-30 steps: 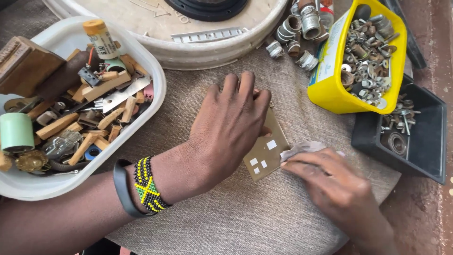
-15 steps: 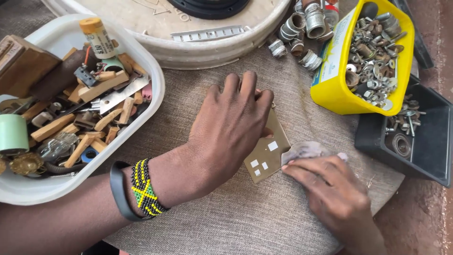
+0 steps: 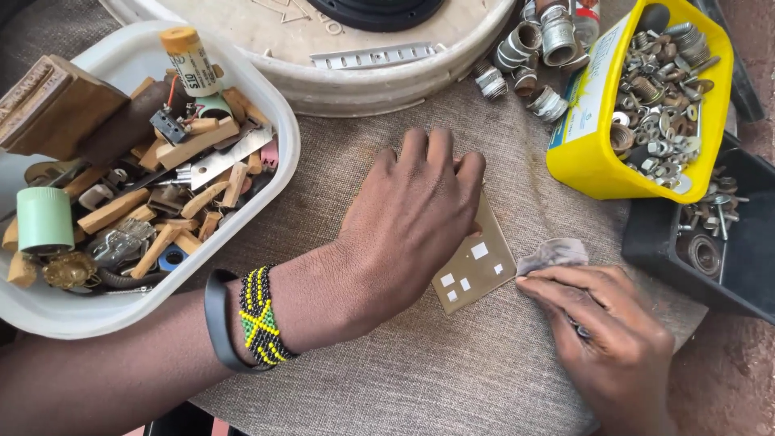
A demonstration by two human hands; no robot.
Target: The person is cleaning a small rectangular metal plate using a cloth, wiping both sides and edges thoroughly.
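My left hand (image 3: 412,218) lies flat, palm down, pressing on a brass-coloured socket plate (image 3: 476,266) with small square holes, which rests on the grey cloth (image 3: 404,371). Most of the plate is hidden under that hand. My right hand (image 3: 605,331) pinches a small grey scrap of abrasive paper or rag (image 3: 553,254) against the plate's right edge. A black band and a beaded bracelet (image 3: 258,319) sit on my left wrist.
A white tub (image 3: 282,121) of wooden bits, a green cylinder and scrap parts stands at left. A round cream lid (image 3: 363,73) lies at the top. A yellow bin (image 3: 589,161) of nuts and washers and a black tray (image 3: 743,242) stand at right, with metal fittings (image 3: 533,56) beside them.
My right hand and the grey scrap have shifted slightly along the plate's right edge. My left hand stays pressed on the plate.
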